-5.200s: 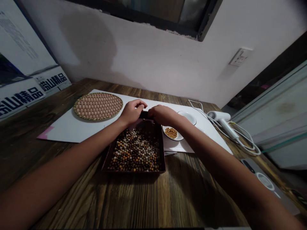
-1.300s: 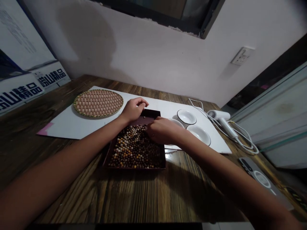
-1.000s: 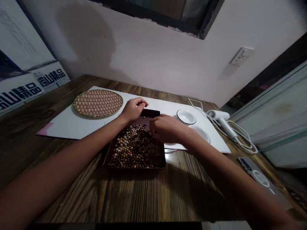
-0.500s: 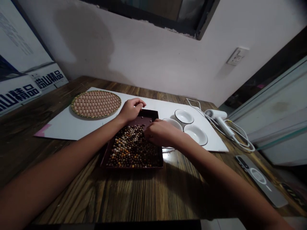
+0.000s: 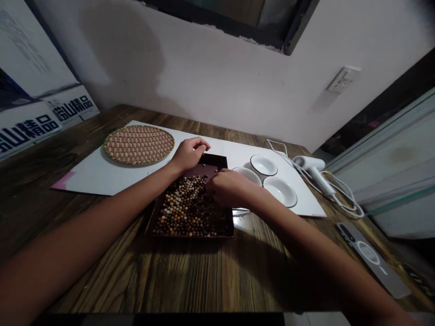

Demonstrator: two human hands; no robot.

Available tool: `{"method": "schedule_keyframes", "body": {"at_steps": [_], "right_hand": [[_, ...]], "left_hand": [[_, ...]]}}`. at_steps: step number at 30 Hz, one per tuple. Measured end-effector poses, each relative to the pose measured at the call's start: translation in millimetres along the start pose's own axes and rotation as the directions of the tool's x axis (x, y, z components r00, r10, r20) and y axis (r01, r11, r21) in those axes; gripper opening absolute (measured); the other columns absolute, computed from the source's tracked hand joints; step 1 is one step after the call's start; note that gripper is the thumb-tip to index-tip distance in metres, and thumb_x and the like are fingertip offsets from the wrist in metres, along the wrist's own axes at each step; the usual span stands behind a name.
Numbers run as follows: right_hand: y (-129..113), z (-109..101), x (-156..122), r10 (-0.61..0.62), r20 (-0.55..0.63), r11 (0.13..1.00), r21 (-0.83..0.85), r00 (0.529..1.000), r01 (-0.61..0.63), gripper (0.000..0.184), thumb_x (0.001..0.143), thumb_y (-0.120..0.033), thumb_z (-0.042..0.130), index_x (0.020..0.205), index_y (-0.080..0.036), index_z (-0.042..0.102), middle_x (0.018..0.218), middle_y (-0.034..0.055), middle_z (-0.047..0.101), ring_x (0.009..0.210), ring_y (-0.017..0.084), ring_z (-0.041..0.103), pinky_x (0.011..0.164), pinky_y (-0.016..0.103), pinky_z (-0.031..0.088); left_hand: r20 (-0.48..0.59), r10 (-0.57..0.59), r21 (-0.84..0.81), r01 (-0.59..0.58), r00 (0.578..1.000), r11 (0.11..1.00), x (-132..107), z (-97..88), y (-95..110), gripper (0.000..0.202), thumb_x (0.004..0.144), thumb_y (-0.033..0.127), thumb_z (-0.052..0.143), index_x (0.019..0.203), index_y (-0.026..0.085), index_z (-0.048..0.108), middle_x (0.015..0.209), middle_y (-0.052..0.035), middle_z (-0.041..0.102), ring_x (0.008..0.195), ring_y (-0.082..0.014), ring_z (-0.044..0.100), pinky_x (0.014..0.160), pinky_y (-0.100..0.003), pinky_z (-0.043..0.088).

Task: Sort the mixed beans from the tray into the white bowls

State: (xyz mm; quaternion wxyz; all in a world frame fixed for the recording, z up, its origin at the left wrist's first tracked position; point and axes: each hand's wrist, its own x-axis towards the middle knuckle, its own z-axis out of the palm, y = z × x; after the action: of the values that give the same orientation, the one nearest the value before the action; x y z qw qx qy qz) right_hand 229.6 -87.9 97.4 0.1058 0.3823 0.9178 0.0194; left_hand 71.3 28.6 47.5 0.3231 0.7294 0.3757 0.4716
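Observation:
A dark rectangular tray (image 5: 151,218) full of small mixed beads (image 5: 185,210) in brown, cream and orange lies on the wooden table (image 5: 190,276). My left hand (image 5: 189,154) curls over the tray's far left corner, gripping its rim. My right hand (image 5: 224,186) hovers over the beads at the tray's right side, fingers bent together in a pinch; whatever they hold is too small to see. Three white dishes (image 5: 272,177) stand just right of the tray; my right hand hides part of the nearest one.
A white sheet (image 5: 102,174) covers the back of the table, with a round woven mat (image 5: 138,144) on its left. A white hair dryer (image 5: 314,170) and its cord lie at the right. A phone (image 5: 370,256) lies near the right edge. The wall is close behind.
My right hand has come from the tray's far edge down onto the beads at the right side and picks among them. The left hand keeps its hold on the corner.

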Motion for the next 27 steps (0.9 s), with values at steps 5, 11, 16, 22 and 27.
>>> {"method": "schedule_keyframes", "body": {"at_steps": [5, 11, 16, 22, 27], "right_hand": [[-1, -7, -1, -0.013, -0.032, 1.000, 0.026, 0.999, 0.014, 0.019, 0.082, -0.009, 0.058, 0.080, -0.019, 0.074, 0.078, 0.0039, 0.073, 0.065, 0.015, 0.049, 0.067, 0.034, 0.031], [3, -5, -1, 0.039, 0.015, 0.999, 0.002, 0.999, -0.039, 0.022, 0.083, -0.010, 0.057, 0.083, -0.021, 0.076, 0.079, 0.0039, 0.074, 0.066, 0.016, 0.051, 0.066, 0.034, 0.031], [3, -1, 0, 0.014, -0.005, 1.000, -0.003, 1.000, -0.014, 0.022, 0.086, -0.011, 0.058, 0.088, -0.019, 0.078, 0.084, 0.0057, 0.076, 0.070, 0.016, 0.056, 0.070, 0.034, 0.035], [2, 9, 7, -0.031, -0.021, 1.000, -0.005, 0.999, 0.030, 0.019, 0.085, -0.012, 0.059, 0.086, -0.019, 0.076, 0.083, 0.0063, 0.075, 0.075, 0.019, 0.059, 0.076, 0.035, 0.039], [2, 11, 7, -0.039, -0.049, 0.999, 0.009, 0.998, 0.039, 0.017, 0.083, -0.012, 0.057, 0.082, -0.018, 0.073, 0.081, 0.0060, 0.074, 0.071, 0.017, 0.056, 0.071, 0.034, 0.037]], "left_hand": [[0.002, 0.004, 0.015, -0.004, 1.000, 1.000, 0, -0.3, 0, 0.019, 0.088, 0.024, 0.055, 0.087, 0.019, 0.073, 0.092, -0.0047, 0.077, 0.081, -0.0191, 0.066, 0.085, -0.036, 0.053], [0.001, 0.017, 0.016, -0.017, 1.000, 1.000, 0, -0.1, -1, 0.019, 0.088, 0.024, 0.054, 0.086, 0.019, 0.072, 0.093, -0.0053, 0.076, 0.083, -0.0189, 0.066, 0.088, -0.036, 0.053], [0.005, 0.013, 0.023, -0.013, 1.000, 1.000, 1, 0.2, -3, 0.020, 0.088, 0.025, 0.054, 0.088, 0.019, 0.073, 0.094, -0.0052, 0.077, 0.084, -0.0195, 0.066, 0.086, -0.035, 0.053], [0.011, 0.002, 0.031, -0.003, 1.000, 1.000, 0, -0.2, 0, 0.020, 0.088, 0.026, 0.054, 0.088, 0.019, 0.073, 0.092, -0.0050, 0.076, 0.080, -0.0192, 0.065, 0.083, -0.036, 0.052], [0.004, 0.010, 0.026, -0.010, 1.000, 1.000, 0, 0.1, -1, 0.019, 0.088, 0.025, 0.054, 0.088, 0.019, 0.073, 0.091, -0.0050, 0.077, 0.079, -0.0188, 0.066, 0.083, -0.036, 0.052]]}}
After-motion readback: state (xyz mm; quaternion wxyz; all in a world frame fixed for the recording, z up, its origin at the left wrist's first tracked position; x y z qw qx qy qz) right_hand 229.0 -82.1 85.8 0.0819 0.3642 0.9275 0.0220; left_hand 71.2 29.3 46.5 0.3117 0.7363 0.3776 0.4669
